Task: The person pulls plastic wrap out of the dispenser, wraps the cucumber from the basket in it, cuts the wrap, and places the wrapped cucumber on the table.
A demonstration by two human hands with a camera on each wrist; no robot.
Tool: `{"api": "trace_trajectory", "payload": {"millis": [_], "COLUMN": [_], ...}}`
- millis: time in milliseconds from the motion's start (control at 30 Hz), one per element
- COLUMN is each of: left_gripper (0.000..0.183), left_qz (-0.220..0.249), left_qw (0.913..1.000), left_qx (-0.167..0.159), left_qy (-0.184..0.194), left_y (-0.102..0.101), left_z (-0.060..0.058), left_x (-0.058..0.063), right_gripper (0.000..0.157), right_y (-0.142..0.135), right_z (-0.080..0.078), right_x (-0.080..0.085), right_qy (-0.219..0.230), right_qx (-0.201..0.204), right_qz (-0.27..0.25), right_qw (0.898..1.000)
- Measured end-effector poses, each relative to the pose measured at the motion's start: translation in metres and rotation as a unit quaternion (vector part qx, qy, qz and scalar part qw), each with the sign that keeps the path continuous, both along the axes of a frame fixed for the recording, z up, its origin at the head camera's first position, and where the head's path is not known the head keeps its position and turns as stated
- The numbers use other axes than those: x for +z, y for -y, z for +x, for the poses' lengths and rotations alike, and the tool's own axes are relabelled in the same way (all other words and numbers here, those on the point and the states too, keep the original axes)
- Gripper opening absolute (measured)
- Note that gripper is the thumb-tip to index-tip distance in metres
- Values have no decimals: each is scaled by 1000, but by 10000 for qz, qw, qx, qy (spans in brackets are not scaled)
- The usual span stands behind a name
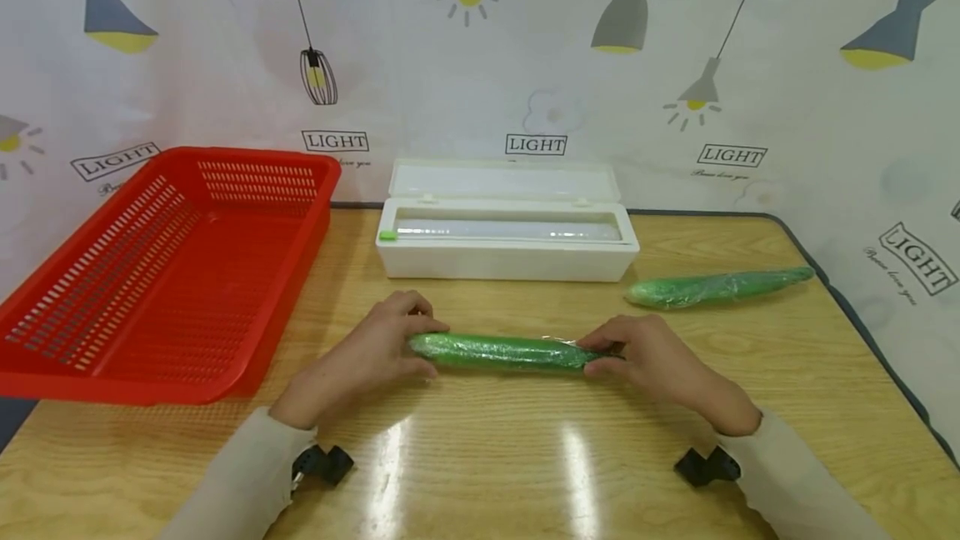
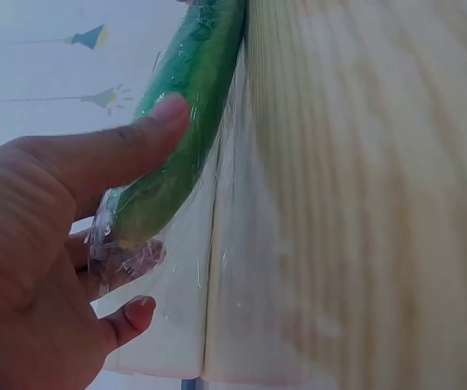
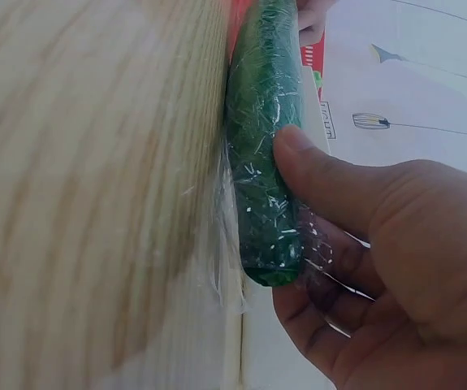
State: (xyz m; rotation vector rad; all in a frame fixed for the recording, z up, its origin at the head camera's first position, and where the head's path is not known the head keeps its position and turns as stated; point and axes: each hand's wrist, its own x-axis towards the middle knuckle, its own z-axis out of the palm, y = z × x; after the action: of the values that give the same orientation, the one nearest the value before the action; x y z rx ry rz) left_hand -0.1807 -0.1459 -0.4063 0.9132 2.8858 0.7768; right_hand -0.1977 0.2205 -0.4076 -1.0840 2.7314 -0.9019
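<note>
A cucumber (image 1: 498, 352) in clear cling film lies crosswise between my two hands, just above or on the table. At its left end, my left hand (image 1: 386, 344) grips it; in the left wrist view the thumb presses on the cucumber (image 2: 188, 130) and the fingers sit behind the film-covered tip. My right hand (image 1: 648, 361) pinches the other end. In the right wrist view its thumb lies on the wrapped cucumber (image 3: 265, 154), with fingers behind and loose film hanging past the end. A second wrapped cucumber (image 1: 720, 287) rests at the back right, untouched.
Behind the hands stands a white cling film dispenser (image 1: 506, 262), its lid raised and a film roll inside. A green slider sits at its left. The red plastic basket (image 1: 288, 273) occupies the left side. A patterned sheet (image 1: 450, 82) hangs behind the wooden table (image 1: 480, 473).
</note>
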Motion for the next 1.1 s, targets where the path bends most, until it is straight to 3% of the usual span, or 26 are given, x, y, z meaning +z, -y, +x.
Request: {"api": "trace_trajectory", "payload": {"millis": [167,333,533,667,867,1100], "left_gripper": [46,45,38,32,30,29], "left_qz": [-18,61,613,711,560,672], "left_qw": [9999,9994,9958,9955,9973,9943], "left_qx": [85,168,378,397,392,421], "left_qy": [108,303,562,477,254,706], "left_y": [-1,-1,-1,1,2,4], "left_z": [0,-1,-3,-3,-3,-5], "left_x": [-1,-2,-5,-6,-7,-9], "right_gripper": [33,29,36,44,37,36], "right_y": [-1,1,0,0,0,-3], "right_z": [-1,-1,-1,-2,-4,-5], "right_x": [0,1,1,1,-2,-4], "right_qy": [-144,-247,-469,-397,-399,-250], "right_qx": [-52,-92,-11,17,-103,-216], "right_qz": [17,38,177,200,212,252], "right_qw": [9999,9996,9987,9990,9989,9991]}}
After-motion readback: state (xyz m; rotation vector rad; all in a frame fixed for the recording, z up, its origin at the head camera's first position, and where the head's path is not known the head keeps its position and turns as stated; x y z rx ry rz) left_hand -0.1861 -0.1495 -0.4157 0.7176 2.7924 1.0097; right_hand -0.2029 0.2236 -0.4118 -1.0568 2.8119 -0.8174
